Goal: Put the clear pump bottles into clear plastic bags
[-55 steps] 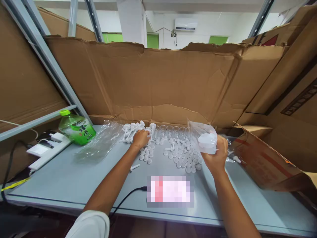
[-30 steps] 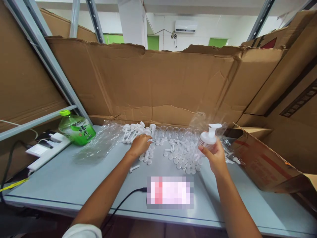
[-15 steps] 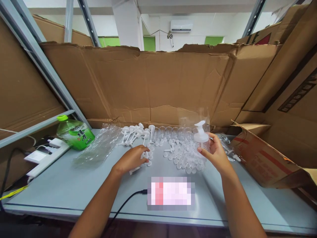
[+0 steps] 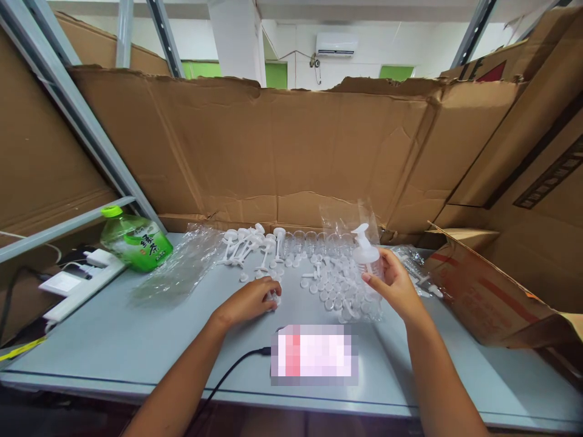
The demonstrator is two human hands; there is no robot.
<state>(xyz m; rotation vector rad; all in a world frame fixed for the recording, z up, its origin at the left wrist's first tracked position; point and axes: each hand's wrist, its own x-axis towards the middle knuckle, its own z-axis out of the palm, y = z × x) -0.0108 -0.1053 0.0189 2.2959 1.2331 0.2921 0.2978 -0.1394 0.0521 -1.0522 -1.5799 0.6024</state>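
Observation:
My right hand (image 4: 396,282) is closed around a clear bottle with a white pump top (image 4: 365,254), held upright over the loose parts. My left hand (image 4: 252,297) is low at the table, its fingers curled down onto small round caps (image 4: 273,297), partly hidden beneath them. Beyond it lie several white stemmed pump parts (image 4: 246,247). A row of clear round containers (image 4: 310,243) stands at the back. Many small clear and white caps (image 4: 330,294) are spread near the bottle, some in or under clear plastic film.
On the left are a crumpled clear bag (image 4: 182,267), a green drink bottle (image 4: 139,240) and a power strip (image 4: 84,288). A blurred-out device (image 4: 314,355) with a black cable (image 4: 232,369) lies in front. An open cardboard box (image 4: 492,291) stands right; cardboard (image 4: 282,145) walls the back.
My left hand has lowered towards me, and its fingers have closed over the caps. The pump bottle in my right hand has shifted slightly left and tilted a little.

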